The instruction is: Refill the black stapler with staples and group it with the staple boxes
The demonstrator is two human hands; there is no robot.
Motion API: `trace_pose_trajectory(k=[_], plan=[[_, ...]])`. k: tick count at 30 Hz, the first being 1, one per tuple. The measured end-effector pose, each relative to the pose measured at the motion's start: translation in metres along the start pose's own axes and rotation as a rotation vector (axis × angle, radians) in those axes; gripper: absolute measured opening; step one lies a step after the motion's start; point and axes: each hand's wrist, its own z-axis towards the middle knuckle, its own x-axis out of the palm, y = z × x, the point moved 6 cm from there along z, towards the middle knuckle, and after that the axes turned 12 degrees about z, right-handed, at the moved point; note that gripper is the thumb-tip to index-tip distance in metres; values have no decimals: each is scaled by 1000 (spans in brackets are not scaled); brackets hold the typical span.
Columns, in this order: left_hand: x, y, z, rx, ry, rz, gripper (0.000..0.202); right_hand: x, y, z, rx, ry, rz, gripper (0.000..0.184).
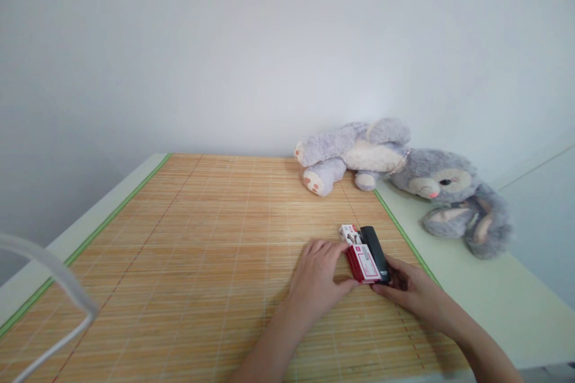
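Note:
A stack of small red-and-white boxes (365, 264) lies on the bamboo mat, right of centre. Behind it and touching it is a white box with a picture on top (349, 233). Along their right side lies a long black stapler-like object (375, 250). My left hand (318, 269) grips the red-and-white stack from the left, index finger at the far corner and thumb at the near one. With its thumb at the near end and fingers along the right side, my right hand (408, 288) holds the black object. Its fingertips are partly hidden.
A grey plush rabbit (381, 155) lies on its side across the mat's back right corner, against the wall. The green-edged bamboo mat (193, 251) covers most of the pale table (507, 305). A blurred white curved bar (67, 281) stands close at lower left.

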Motion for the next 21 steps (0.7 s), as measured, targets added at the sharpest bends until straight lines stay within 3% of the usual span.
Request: trace_pose_trajectory(k=[9,21], plan=[[3,1,1,-29,-6,9,77,1,-2,1,8,-5,4,50],[4,2,1,-20,2,3,62,0,-1,0,16,-9,-29,50]])
